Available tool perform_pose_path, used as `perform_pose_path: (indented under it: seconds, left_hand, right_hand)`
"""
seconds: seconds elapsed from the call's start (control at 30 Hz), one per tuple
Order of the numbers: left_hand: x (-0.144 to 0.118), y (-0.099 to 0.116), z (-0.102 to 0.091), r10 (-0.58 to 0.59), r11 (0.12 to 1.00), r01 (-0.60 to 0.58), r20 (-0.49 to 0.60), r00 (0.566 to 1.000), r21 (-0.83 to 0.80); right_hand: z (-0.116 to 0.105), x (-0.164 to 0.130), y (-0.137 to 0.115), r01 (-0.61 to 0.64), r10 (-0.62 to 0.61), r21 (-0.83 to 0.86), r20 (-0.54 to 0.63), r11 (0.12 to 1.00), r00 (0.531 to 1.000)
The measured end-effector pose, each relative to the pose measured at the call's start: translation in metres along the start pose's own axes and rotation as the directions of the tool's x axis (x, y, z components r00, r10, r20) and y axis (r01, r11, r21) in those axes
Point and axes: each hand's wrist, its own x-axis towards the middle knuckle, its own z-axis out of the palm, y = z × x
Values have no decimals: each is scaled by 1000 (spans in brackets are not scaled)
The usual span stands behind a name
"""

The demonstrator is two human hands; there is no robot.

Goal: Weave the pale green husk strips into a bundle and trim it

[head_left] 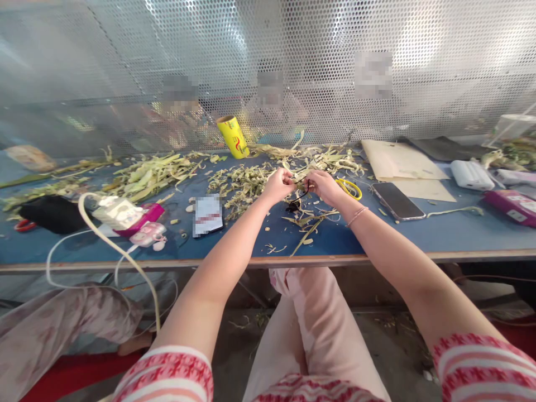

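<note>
My left hand (280, 186) is closed in a pinch over the heap of plant pieces, close to my right hand. What its fingertips hold is too small to tell. My right hand (324, 185) is also closed, at a thin black cord-like strand (309, 188) that hangs from its fingers toward a dark tangle (294, 206) on the table. Pale green dried plant scraps (238, 187) lie under and around both hands. Beside my right wrist sits a yellow ring-shaped thing (350, 190); it could be a roll of tape or a scissor handle.
A yellow cardboard tube (233, 137) stands tilted by the perforated metal wall (310, 72). Left are a phone-like thing (208, 216), a power bank with cables (119, 212) and a black pouch (54, 214). Right are a phone (398, 201) and paper sheets (402, 162). Another person's leg (71, 318) shows at left.
</note>
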Motion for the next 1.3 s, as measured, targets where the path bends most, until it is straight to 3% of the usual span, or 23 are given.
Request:
perform_pose_path:
  seconds: [0.1,0.2,0.3,0.4,0.5,0.6,0.73,0.9,1.0,1.3]
  left_hand:
    - [-2,2,2,-41,999,41,54,998,-8]
    - [-3,1,5,-130,969,162,173,976,-187]
    - [-5,0,7,-172,890,273,286,942,-365]
    - [-4,-2,7,-201,829,322,294,935,-457]
    - [-2,-3,6,-204,805,320,273,940,-500]
    - [0,-6,5,-136,874,226,231,963,-430]
    - [1,-5,2,79,993,-63,158,984,-102]
    - [-5,8,-3,360,904,-383,147,921,190]
    - [-9,16,-4,409,875,-435,156,899,213]
    - [-20,29,-5,416,879,-442,169,894,177]
  right_hand:
    - [0,1,2,35,-35,-1,-24,999,999]
    - [0,-1,1,73,-73,19,-34,997,997]
    - [0,-5,-3,47,-49,64,40,997,998]
    - [-1,-8,-6,6,-21,136,102,991,995]
    - [-2,-8,-6,2,-21,207,90,978,996]
    - [-3,-8,-7,-15,4,227,50,974,999]
    - [-3,-7,-10,-68,62,266,30,962,998]
    - [-3,-8,-13,-113,108,318,35,941,994]
    - [-2,-9,-17,-133,132,328,25,935,991]
    - [5,-17,-26,-139,105,425,101,894,989]
